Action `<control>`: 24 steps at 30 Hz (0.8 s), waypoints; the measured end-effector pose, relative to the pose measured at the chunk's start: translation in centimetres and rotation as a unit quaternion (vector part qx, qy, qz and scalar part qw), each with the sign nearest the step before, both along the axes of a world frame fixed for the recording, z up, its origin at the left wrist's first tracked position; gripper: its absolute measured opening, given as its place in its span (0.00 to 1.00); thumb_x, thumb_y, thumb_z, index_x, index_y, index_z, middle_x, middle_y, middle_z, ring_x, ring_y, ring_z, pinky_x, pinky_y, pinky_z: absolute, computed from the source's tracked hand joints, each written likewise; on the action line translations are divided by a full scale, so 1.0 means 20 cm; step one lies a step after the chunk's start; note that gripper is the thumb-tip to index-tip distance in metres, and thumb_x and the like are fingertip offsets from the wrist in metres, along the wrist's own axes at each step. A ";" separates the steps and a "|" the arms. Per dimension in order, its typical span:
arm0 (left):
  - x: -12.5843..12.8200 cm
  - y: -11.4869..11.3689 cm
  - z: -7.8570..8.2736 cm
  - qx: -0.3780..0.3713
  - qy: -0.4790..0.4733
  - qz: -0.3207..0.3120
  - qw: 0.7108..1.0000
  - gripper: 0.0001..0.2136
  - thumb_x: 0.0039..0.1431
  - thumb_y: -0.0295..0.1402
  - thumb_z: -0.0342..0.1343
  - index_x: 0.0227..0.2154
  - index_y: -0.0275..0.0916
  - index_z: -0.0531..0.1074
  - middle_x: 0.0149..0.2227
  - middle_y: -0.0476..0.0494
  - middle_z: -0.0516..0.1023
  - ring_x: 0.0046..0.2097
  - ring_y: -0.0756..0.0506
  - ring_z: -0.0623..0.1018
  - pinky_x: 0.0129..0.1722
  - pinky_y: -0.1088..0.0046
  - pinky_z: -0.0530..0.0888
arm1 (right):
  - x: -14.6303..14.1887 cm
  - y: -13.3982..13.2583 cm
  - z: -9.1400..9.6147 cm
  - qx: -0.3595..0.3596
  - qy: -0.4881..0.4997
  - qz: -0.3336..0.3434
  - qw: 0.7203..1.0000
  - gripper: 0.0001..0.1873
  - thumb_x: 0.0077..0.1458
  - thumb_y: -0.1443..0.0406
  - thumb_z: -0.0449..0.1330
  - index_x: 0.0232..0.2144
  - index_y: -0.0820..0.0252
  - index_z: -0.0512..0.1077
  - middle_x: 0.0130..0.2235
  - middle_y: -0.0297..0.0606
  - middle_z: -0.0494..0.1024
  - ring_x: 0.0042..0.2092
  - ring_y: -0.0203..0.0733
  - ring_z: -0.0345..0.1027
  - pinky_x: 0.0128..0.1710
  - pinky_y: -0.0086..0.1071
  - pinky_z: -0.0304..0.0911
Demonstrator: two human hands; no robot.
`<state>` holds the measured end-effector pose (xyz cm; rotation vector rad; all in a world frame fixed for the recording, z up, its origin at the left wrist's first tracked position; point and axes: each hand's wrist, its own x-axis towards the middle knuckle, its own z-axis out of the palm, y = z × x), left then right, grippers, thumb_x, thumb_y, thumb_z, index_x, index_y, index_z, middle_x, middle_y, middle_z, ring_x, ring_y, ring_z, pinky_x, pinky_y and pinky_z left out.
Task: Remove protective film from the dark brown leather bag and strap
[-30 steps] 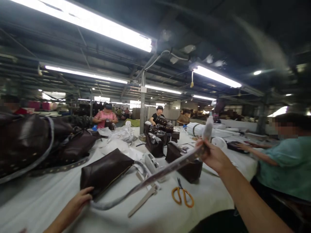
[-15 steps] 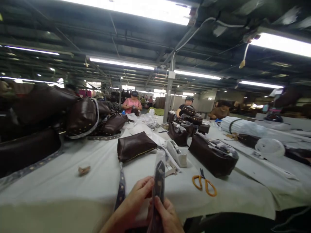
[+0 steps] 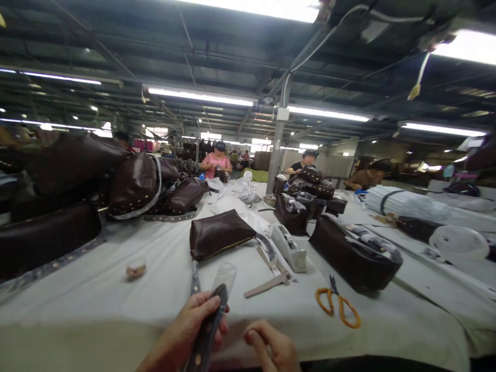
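My left hand (image 3: 199, 315) is closed around a dark brown studded strap (image 3: 205, 330), pinching it near its rounded end. A clear plastic sleeve (image 3: 225, 276) sticks out past that end. To the right, my right hand (image 3: 271, 343) is apart from the strap, its fingers curled in, and nothing shows in them. Just beyond the hands lies a dark brown leather bag (image 3: 220, 235) with a yellowish zip. Another wrapped strap (image 3: 195, 279) runs from its corner down behind my left hand.
Orange-handled scissors (image 3: 338, 302), a tape dispenser (image 3: 289, 248) and a flat beige strip (image 3: 266, 285) lie on the white-covered table. Brown bags are heaped at left (image 3: 134, 186); an open bag (image 3: 352, 253) and a white fan (image 3: 459, 243) stand right. Several co-workers sit beyond.
My right hand has let go of the strap and moved off to the right. The left hand now grips the strap, which has tilted and shifted left. The view has turned slightly left.
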<state>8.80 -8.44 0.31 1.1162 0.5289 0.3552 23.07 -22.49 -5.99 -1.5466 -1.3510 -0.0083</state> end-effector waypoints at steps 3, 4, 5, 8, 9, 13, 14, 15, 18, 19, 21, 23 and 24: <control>-0.02 -0.01 0.00 -0.016 0.013 -0.026 0.999 0.21 0.46 0.50 0.62 0.30 0.34 0.70 0.20 0.44 0.77 0.16 0.51 0.70 0.14 0.80 0.64 | 0.12 -0.03 0.11 0.133 -0.213 -0.097 0.963 0.11 0.60 0.68 0.55 0.44 0.58 0.74 0.41 0.40 0.81 0.43 0.41 0.76 0.45 0.29 0.69; -0.02 -0.02 0.00 -0.025 0.011 -0.039 0.999 0.21 0.47 0.49 0.61 0.30 0.33 0.70 0.20 0.43 0.77 0.16 0.51 0.71 0.14 0.80 0.65 | 0.13 -0.02 0.14 0.155 -0.278 -0.108 0.942 0.14 0.59 0.71 0.56 0.47 0.59 0.72 0.46 0.43 0.80 0.49 0.44 0.74 0.51 0.33 0.66; -0.02 -0.03 -0.01 -0.034 0.007 -0.052 0.998 0.20 0.48 0.48 0.61 0.30 0.33 0.70 0.20 0.42 0.77 0.16 0.51 0.71 0.14 0.80 0.65 | 0.13 0.01 0.18 0.166 -0.334 -0.108 0.921 0.17 0.58 0.73 0.56 0.49 0.60 0.71 0.49 0.44 0.78 0.53 0.46 0.70 0.55 0.37 0.63; -0.01 -0.06 -0.01 -0.059 0.002 -0.084 0.995 0.19 0.49 0.48 0.60 0.29 0.34 0.69 0.19 0.42 0.77 0.16 0.51 0.71 0.14 0.81 0.65 | 0.10 0.10 0.26 0.157 -0.438 -0.067 0.883 0.18 0.61 0.74 0.52 0.51 0.61 0.71 0.54 0.44 0.74 0.61 0.48 0.60 0.64 0.46 0.50; -0.01 -0.06 -0.01 -0.062 0.005 -0.092 0.994 0.18 0.50 0.48 0.60 0.28 0.34 0.70 0.19 0.41 0.77 0.16 0.51 0.71 0.14 0.81 0.65 | 0.08 0.13 0.28 0.152 -0.453 -0.046 0.877 0.17 0.63 0.73 0.50 0.51 0.61 0.71 0.55 0.42 0.74 0.62 0.48 0.58 0.65 0.47 0.47; 0.01 -0.06 0.01 -0.059 0.023 -0.113 0.992 0.20 0.51 0.48 0.59 0.26 0.31 0.71 0.20 0.40 0.77 0.16 0.51 0.72 0.14 0.80 0.67 | 0.05 0.22 0.30 0.118 -0.457 0.043 0.880 0.16 0.65 0.69 0.47 0.49 0.64 0.72 0.52 0.41 0.77 0.59 0.45 0.63 0.66 0.45 0.48; 0.01 -0.06 0.01 -0.062 0.022 -0.115 0.991 0.20 0.51 0.48 0.59 0.26 0.31 0.72 0.21 0.39 0.77 0.17 0.51 0.72 0.15 0.80 0.67 | 0.06 0.23 0.30 0.107 -0.449 0.059 0.885 0.16 0.65 0.69 0.47 0.48 0.64 0.72 0.50 0.42 0.78 0.58 0.46 0.65 0.65 0.46 0.50; 0.01 -0.05 0.02 -0.066 0.016 -0.118 0.991 0.20 0.51 0.48 0.59 0.26 0.31 0.72 0.21 0.39 0.77 0.17 0.51 0.72 0.15 0.80 0.68 | 0.07 0.24 0.29 0.098 -0.439 0.069 0.890 0.17 0.65 0.70 0.46 0.48 0.64 0.72 0.49 0.43 0.79 0.57 0.46 0.67 0.64 0.48 0.52; -0.01 -0.04 0.02 -0.081 -0.002 -0.125 0.989 0.18 0.48 0.45 0.63 0.31 0.32 0.71 0.25 0.38 0.79 0.21 0.50 0.75 0.19 0.80 0.71 | 0.11 0.26 0.26 0.094 -0.408 0.060 0.906 0.17 0.63 0.73 0.45 0.46 0.64 0.72 0.45 0.46 0.80 0.53 0.47 0.71 0.63 0.52 0.53; -0.02 -0.04 0.01 -0.082 -0.002 -0.121 0.989 0.18 0.47 0.43 0.64 0.32 0.33 0.71 0.26 0.38 0.80 0.22 0.50 0.76 0.20 0.81 0.71 | 0.13 0.27 0.25 0.095 -0.394 0.044 0.913 0.17 0.62 0.74 0.45 0.45 0.65 0.72 0.43 0.46 0.80 0.51 0.47 0.72 0.63 0.53 0.52; -0.04 -0.04 0.00 -0.076 0.005 -0.099 0.992 0.17 0.46 0.41 0.64 0.34 0.34 0.70 0.26 0.38 0.80 0.22 0.50 0.77 0.19 0.82 0.69 | 0.16 0.29 0.23 0.087 -0.358 0.008 0.930 0.17 0.61 0.76 0.45 0.44 0.65 0.71 0.41 0.45 0.81 0.49 0.45 0.74 0.63 0.51 0.51; -0.05 -0.04 -0.02 -0.066 0.012 -0.072 0.995 0.16 0.48 0.42 0.63 0.33 0.34 0.70 0.24 0.41 0.79 0.20 0.51 0.75 0.16 0.84 0.66 | 0.17 0.30 0.21 0.072 -0.332 -0.006 0.940 0.19 0.59 0.77 0.44 0.45 0.65 0.70 0.39 0.44 0.81 0.47 0.44 0.75 0.63 0.50 0.50; -0.05 -0.04 -0.03 -0.061 0.012 -0.063 0.996 0.16 0.48 0.43 0.62 0.32 0.35 0.69 0.22 0.42 0.78 0.19 0.51 0.73 0.15 0.85 0.64 | 0.17 0.31 0.20 0.066 -0.330 -0.006 0.942 0.19 0.59 0.77 0.43 0.45 0.66 0.70 0.39 0.44 0.81 0.47 0.44 0.75 0.63 0.50 0.50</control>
